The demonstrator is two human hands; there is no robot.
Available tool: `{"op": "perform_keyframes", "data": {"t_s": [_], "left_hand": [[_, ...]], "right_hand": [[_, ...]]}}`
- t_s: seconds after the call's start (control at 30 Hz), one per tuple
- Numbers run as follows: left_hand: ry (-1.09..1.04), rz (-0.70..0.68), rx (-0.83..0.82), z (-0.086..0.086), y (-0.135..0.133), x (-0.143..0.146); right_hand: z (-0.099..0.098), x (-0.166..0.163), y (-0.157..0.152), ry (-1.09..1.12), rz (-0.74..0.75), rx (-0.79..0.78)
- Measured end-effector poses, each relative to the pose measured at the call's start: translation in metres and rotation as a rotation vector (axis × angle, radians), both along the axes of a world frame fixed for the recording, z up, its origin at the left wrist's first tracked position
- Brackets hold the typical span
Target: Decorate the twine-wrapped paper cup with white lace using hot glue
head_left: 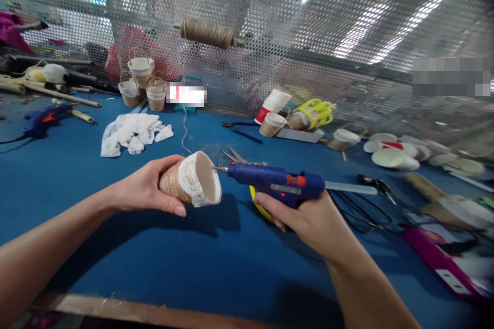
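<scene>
I have my left hand [144,187] wrapped around a paper cup [191,182] held on its side above the blue tabletop [154,262], open mouth turned toward three o'clock; my right hand [304,221] is clamped on the grip of a blue glue gun [276,181] whose nozzle sits right at the cup's rim. The cup already wears twine over its body and a band of white lace near the mouth, so I judge the wrapping largely done, with gluing at the rim in hand and a handle not yet on, going by the finished little baskets [141,82] at eleven o'clock, which carry loops. More white lace [129,133] lies at ten o'clock, a spool of twine [208,33] hangs on the mesh wall at twelve, a stack of plain cups [272,105] lies at one o'clock, scissors [376,184] at three. Another glue gun [42,119] rests far left. Nothing stands between my hands; a yellow object [259,206] sits just under the gun
</scene>
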State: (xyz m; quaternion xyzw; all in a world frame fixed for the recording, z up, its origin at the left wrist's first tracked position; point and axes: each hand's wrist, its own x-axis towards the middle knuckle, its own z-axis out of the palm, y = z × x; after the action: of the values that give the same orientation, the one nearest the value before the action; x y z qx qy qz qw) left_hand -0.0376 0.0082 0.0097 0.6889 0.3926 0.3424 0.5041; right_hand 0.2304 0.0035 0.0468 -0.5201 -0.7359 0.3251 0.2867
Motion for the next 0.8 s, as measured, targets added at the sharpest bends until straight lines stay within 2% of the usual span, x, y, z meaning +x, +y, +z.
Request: {"op": "perform_keyframes", "data": {"t_s": [0.17,0.3,0.47,0.67,0.8], "left_hand": [[-0.055,-0.032,-0.039,0.0026,-0.0013,0.0004],[-0.037,0.016,-0.009,0.0026,-0.0003,-0.0022],[0.031,0.057,0.044,0.0026,0.0013,-0.0024],[0.053,0.009,0.056,0.0037,-0.0009,-0.0014],[0.03,-0.017,0.034,0.0038,-0.0017,-0.0012]], "right_hand": [[0.0037,0.0018,0.0058,0.0,0.05,-0.091],[0.0044,0.0042,0.0075,-0.009,0.084,-0.107],[0.0067,0.0061,0.0038,-0.077,0.051,-0.151],[0.0074,0.005,0.0013,-0.064,0.01,-0.071],[0.0069,0.0041,0.0027,-0.059,0.019,-0.096]]}}
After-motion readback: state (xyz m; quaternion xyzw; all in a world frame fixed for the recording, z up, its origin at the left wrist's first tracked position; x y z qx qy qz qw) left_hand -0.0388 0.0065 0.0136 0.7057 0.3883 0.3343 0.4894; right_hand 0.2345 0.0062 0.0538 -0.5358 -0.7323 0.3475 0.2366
